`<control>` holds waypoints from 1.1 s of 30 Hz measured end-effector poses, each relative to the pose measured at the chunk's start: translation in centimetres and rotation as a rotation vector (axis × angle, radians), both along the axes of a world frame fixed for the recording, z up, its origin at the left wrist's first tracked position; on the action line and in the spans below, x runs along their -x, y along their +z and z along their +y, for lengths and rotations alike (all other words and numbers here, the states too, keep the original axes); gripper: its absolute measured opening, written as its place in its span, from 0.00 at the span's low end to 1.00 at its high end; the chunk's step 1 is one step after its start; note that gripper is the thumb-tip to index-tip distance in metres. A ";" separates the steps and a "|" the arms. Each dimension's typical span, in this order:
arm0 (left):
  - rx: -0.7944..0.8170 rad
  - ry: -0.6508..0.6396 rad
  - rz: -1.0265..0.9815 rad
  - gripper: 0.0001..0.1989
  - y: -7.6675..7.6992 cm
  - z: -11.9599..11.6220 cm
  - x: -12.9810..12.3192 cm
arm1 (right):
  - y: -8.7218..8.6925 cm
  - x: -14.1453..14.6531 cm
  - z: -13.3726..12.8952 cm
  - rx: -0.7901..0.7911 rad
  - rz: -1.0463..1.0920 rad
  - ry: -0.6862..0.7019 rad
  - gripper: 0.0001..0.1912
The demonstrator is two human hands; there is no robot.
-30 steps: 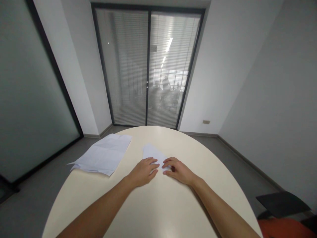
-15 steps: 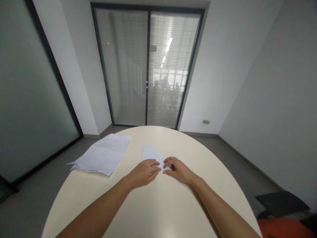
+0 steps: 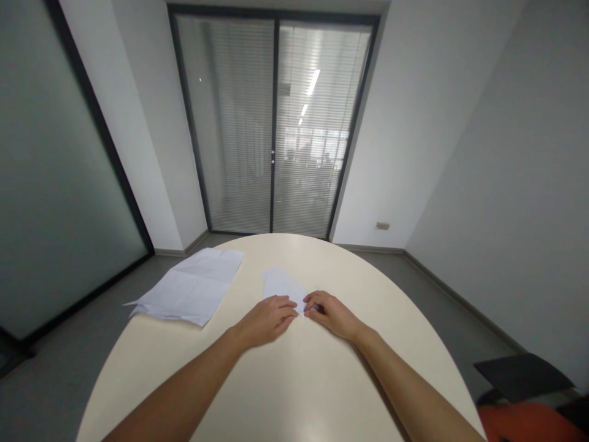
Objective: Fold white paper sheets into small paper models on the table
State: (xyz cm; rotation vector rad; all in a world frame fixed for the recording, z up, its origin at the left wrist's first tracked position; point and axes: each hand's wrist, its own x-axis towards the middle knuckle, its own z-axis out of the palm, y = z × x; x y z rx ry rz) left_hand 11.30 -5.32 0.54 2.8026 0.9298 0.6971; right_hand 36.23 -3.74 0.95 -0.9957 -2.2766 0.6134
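Note:
A small folded white paper [image 3: 280, 282] lies near the middle of the pale round table [image 3: 294, 380]. At its lower left edge, my left hand [image 3: 269, 319] presses on it with the fingers close together. My right hand [image 3: 332, 314] pinches the paper's lower right corner between curled fingers and thumb. The fingertips of both hands are a short gap apart, and they cover the near edge of the paper.
Several larger white sheets [image 3: 193, 285] lie stacked at the table's left, overhanging its edge. A black and red chair [image 3: 524, 393] stands at the lower right. Beyond the table is a glass door with blinds [image 3: 271, 123].
The thumbs of both hands have drawn in towards their fingers at the paper's near edge. The sheets on the left have not moved.

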 end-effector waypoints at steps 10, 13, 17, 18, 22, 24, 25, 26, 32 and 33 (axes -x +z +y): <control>0.008 0.015 -0.028 0.16 -0.3 0.1 -0.1 | 0.3 0.3 -0.3 -0.052 -0.064 -0.036 0.12; 0.003 0.008 -0.034 0.15 -0.4 0.2 -0.1 | 0.2 0.6 -0.2 -0.088 -0.075 -0.053 0.10; -0.009 0.005 -0.050 0.16 -0.5 0.2 -0.1 | 0.2 1.2 -0.1 -0.128 -0.112 -0.114 0.09; -0.009 0.004 -0.047 0.16 -0.5 0.2 -0.1 | 0.2 1.3 -0.1 -0.133 -0.116 -0.125 0.09; -0.002 -0.005 -0.024 0.16 0.0 0.0 -0.1 | 0.0 1.4 -0.1 -0.146 -0.107 -0.129 0.07; -0.004 -0.013 -0.010 0.16 0.3 -0.1 -0.1 | -0.1 1.3 -0.1 -0.147 -0.107 -0.133 0.06; -0.007 -0.016 -0.003 0.15 0.4 -0.1 -0.1 | -0.2 1.3 -0.1 -0.145 -0.110 -0.135 0.06; -0.010 -0.015 0.002 0.15 0.5 -0.2 -0.2 | -0.2 1.2 0.0 -0.142 -0.110 -0.139 0.06; -0.023 0.004 0.017 0.15 0.5 -0.2 -0.2 | -0.5 1.0 0.0 -0.161 -0.108 -0.107 0.12; -0.029 0.008 0.016 0.15 0.5 -0.3 -0.2 | -0.4 1.0 -0.1 -0.175 -0.127 -0.085 0.13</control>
